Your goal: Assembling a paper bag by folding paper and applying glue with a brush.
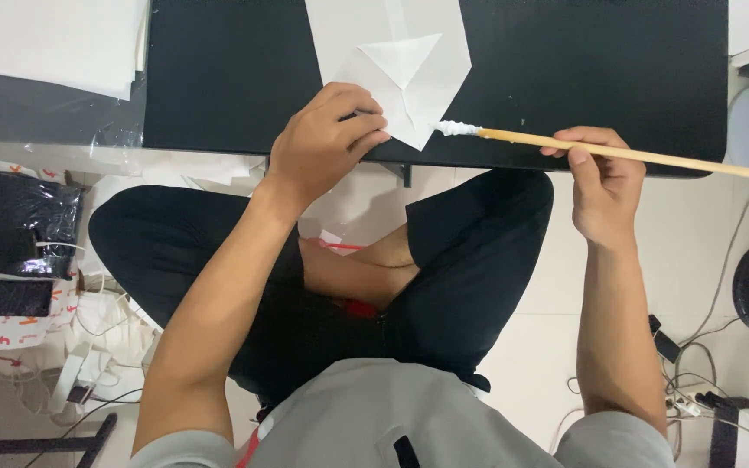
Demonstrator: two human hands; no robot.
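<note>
From the head camera, the person sat cross-legged before a low black tabletop (218,78). The left hand (327,143) pressed its curled fingertips onto the near corner of a folded white paper sheet (409,74), which lay flat at the tabletop's front edge. The right hand (604,186) was closed around a long, thin, pale wooden stick (626,153), pinching it between thumb and fingers toward its middle, the far end reaching out to the right. The stick's tip carried a white blob (457,128), possibly glue or paste, though the view was too small to be sure, and that tip sat just beside the paper's pointed fold.

The paper looked light, thin and easily creased or shifted, so it seemed best held down flat near the corner. The stick appeared stiff and light, best gripped on its bare wood, away from the coated tip. More white sheets (45,43) lay at the upper left, well apart.
</note>
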